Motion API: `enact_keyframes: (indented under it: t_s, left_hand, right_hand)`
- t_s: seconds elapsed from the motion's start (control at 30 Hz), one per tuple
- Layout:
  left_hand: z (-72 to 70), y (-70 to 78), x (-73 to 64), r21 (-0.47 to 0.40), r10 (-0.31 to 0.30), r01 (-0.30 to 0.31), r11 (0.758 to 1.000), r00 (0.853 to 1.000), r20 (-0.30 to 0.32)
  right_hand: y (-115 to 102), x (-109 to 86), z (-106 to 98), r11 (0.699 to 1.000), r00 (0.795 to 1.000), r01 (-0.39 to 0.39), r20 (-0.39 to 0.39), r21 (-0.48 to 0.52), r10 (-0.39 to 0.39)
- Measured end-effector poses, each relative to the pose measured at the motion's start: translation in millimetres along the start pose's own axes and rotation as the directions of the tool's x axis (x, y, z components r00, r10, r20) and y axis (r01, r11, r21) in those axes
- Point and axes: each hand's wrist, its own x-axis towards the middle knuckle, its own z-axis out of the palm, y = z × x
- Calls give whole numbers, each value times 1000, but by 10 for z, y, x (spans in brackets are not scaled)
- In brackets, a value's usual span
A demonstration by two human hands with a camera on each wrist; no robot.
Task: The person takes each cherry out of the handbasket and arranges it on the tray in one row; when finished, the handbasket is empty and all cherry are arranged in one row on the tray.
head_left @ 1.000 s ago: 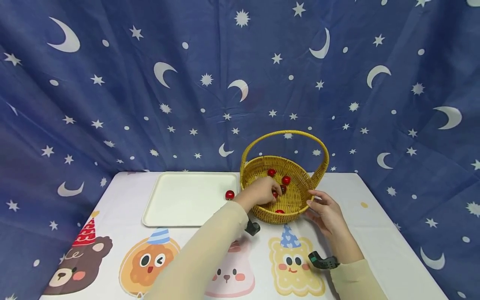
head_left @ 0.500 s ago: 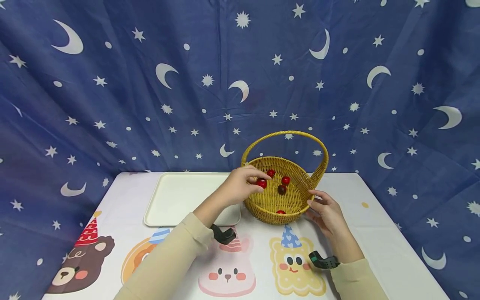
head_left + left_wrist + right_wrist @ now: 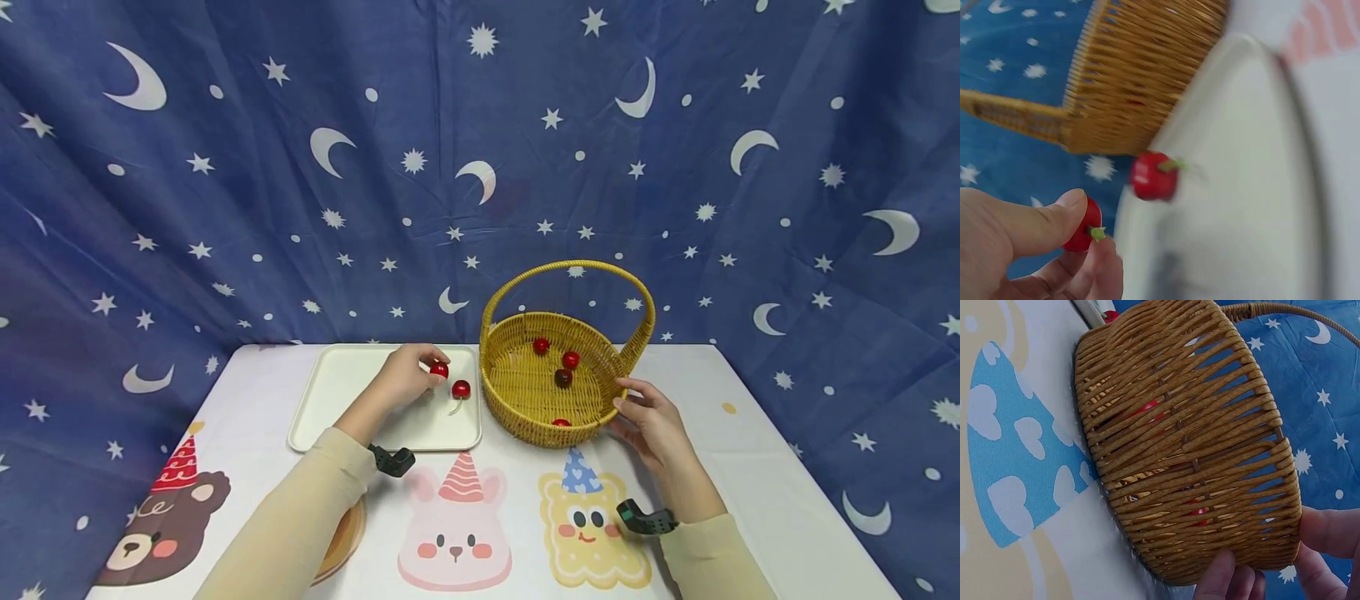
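Over the white tray [image 3: 337,400], my left hand [image 3: 401,379] pinches a red cherry [image 3: 1085,228] between thumb and fingers; its green stem end faces the tray in the left wrist view. Another cherry [image 3: 461,389] with a pale stem lies on the tray's right side, just beside the hand. To the right of the tray stands a woven wicker basket [image 3: 517,419] with a tall arched handle. Several cherries lie inside it, one of them a darker cherry [image 3: 563,378]. My right hand [image 3: 654,427] holds the basket's right rim, thumb and fingers against the weave [image 3: 1185,444].
A white tablecloth [image 3: 750,467] printed with cartoon party figures covers the table. Behind and at the sides hangs a blue curtain [image 3: 390,225] with moons and stars. The basket's left side stands close against the tray's right edge. Each wrist wears a black strap.
My left hand has lifted a cherry out of the basket and carried it left over the tray. My right hand has stayed at the basket rim.
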Motion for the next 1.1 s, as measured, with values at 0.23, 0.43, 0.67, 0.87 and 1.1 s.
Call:
enact_keyframes:
  t_s: [0.23, 0.43, 0.67, 0.87, 1.1]
  left_hand:
    - [156, -271, 32, 89, -47, 48, 995, 999, -16]
    - [182, -294, 38, 130, -63, 65, 989, 998, -17]
    - [202, -292, 49, 160, -74, 75, 984, 997, -9]
    - [172, -278, 42, 159, -87, 84, 984, 996, 12]
    - [67, -211, 9, 147, -93, 93, 985, 996, -9]
  right_hand:
    - [24, 8, -1, 1000, 1000, 17, 7, -1, -17]
    - [14, 11, -1, 1000, 1000, 1, -2, -11, -1]
    - [16, 6, -5, 1000, 1000, 10, 3, -3, -10]
    - [19, 10, -8, 1000, 1000, 15, 1, 6, -15]
    - [23, 23, -12, 1000, 1000, 15, -2, 19, -15]
